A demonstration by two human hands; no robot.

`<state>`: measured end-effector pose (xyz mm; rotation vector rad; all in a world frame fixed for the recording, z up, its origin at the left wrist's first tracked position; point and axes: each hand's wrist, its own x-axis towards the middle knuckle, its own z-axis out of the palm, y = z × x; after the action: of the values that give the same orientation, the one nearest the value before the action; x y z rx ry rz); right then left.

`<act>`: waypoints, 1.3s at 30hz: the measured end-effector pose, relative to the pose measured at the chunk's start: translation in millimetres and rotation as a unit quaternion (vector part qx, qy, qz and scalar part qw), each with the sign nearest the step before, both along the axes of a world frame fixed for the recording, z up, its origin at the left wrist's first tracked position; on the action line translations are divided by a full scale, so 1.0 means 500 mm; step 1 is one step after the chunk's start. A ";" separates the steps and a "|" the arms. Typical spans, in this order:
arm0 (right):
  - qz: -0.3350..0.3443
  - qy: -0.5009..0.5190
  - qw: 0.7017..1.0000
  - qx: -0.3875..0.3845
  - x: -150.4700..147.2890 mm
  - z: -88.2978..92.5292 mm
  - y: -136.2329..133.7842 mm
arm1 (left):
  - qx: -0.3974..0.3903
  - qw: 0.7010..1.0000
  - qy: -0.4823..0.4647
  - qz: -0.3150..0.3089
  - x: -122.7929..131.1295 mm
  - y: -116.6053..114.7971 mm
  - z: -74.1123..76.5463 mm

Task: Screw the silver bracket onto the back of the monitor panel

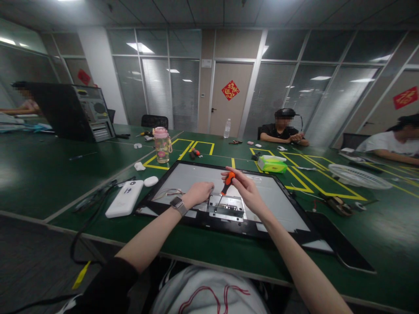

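Observation:
My right hand [245, 188] holds an orange and black screwdriver [228, 183] at its handle, the shaft slanting down to a metal bracket [225, 208]. That bracket lies on a large flat panel [281, 200] with a black frame. Just left of the bracket, my left hand [199, 194] rests low over the panel, fingers curled; whatever is between its fingertips is hidden. Thin wires [168, 193] run across the panel by the left wrist, which wears a watch.
Left of the panel lie a white power bank [125, 199], a white case [151, 181] and black cables. Beyond stand a pink bottle [161, 146] and a green tissue pack [272, 164]. A black board [340, 240] lies right. Other people sit around the table.

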<state>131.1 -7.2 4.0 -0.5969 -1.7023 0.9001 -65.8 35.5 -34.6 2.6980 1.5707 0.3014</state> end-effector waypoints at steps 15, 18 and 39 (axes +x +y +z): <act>-0.035 -0.052 0.998 0.032 -0.002 -0.008 -0.008 | 0.016 1.000 0.002 -0.006 -0.002 0.003 -0.005; -0.138 -0.060 0.987 0.063 -0.008 -0.014 -0.007 | 0.012 1.000 0.003 -0.006 -0.001 0.000 -0.002; -0.046 -0.088 0.993 0.056 -0.006 -0.018 -0.017 | 0.009 1.000 -0.001 -0.011 0.000 -0.004 0.001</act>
<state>128.1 -15.8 -4.9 -0.6887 -1.8541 0.6983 -66.0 33.5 -34.1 2.7268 1.5440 0.3191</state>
